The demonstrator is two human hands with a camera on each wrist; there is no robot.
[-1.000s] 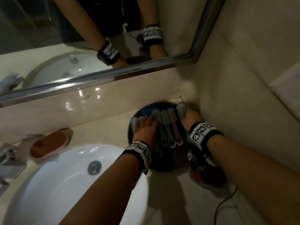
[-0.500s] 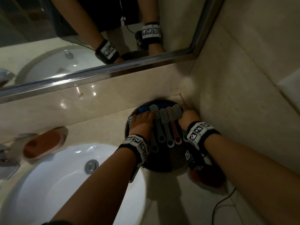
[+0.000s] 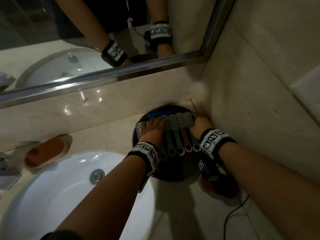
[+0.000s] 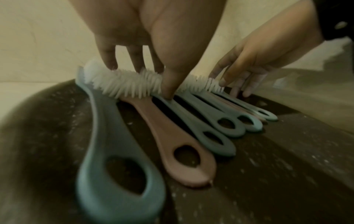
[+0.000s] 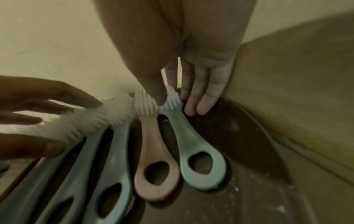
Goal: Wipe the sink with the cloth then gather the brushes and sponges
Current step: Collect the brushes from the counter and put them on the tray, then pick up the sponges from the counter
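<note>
A round dark tray (image 3: 174,174) sits on the beige worktop (image 3: 110,135), pushed into the corner where the mirror-topped back wall meets the side wall (image 3: 251,101), so its far and right rims have almost no room beyond them; its near-left rim lies just beside the white sink (image 3: 72,196). A row of brushes (image 3: 174,135) lies side by side in the tray, bristle heads toward the back wall and looped handles pointing toward the person, with a blue sponge (image 3: 155,114) behind the heads. The left hand (image 3: 152,130) reaches in from the sink side, fingers straight and spread, tips resting on the white bristles (image 4: 134,81) at the left end of the row, thumb down on a teal handle. The right hand (image 3: 201,127) comes in along the side wall, fingers straight and pointing down, touching the tray just right of the outermost green brush (image 5: 189,144), thumb among the bristles; a pink brush (image 5: 153,159) lies next to that one. Neither hand is closed around anything. An orange cloth (image 3: 46,153) lies on the worktop behind the sink, well apart from the tray. Another orange item (image 3: 218,186) lies under the right wrist; what it is cannot be told.
</note>
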